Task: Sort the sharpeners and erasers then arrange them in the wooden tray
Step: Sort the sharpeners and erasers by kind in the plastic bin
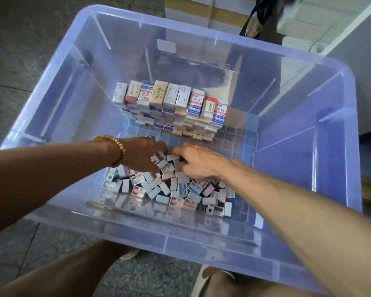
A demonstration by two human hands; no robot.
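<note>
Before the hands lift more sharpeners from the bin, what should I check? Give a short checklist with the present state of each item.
1. Erasers stacked neatly at far wall: ok.
2. Sharpeners in a loose pile apart from the stack: ok.
3. Left hand on the pile: ok.
4. Right hand on the pile: ok.
5. Grip of either hand on a sharpener: cannot tell.
6. Wooden tray in view: not ok, only the bin shows.

**Where things lie in the bin**

Your bin sits on the floor before your knees. Inside it, the stacked erasers stand toward the far wall. The loose pile of sharpeners lies nearer you. Your left hand and right hand rest on that pile's far edge, side by side.
</note>
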